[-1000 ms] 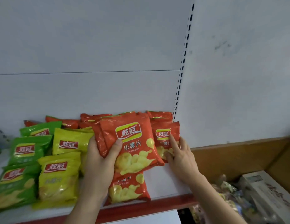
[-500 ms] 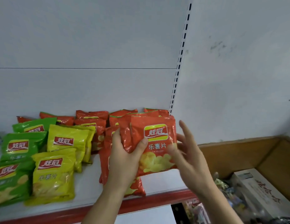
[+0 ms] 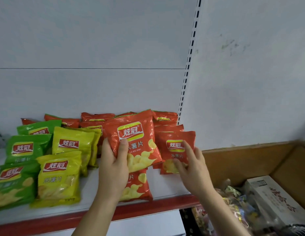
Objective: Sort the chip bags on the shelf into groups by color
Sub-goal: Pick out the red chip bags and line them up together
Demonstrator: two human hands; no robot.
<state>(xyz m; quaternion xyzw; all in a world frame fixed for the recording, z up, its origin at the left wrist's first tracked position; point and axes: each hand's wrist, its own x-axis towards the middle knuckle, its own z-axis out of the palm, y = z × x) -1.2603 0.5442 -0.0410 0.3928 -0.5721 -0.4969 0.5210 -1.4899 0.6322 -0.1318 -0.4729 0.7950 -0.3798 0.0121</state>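
Orange bag (image 3: 136,142) in left hand (image 3: 114,167); three yellow bags (image 3: 70,150).

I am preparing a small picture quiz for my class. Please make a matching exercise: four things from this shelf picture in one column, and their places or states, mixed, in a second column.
Things:
1. left hand
2. right hand
3. green bags
4. white box

Places or states:
A. far left of the shelf
B. in the brown bin, right of the shelf
C. holds a raised orange bag
D. fingers rest on a lying orange bag

Pairs: 1-C, 2-D, 3-A, 4-B
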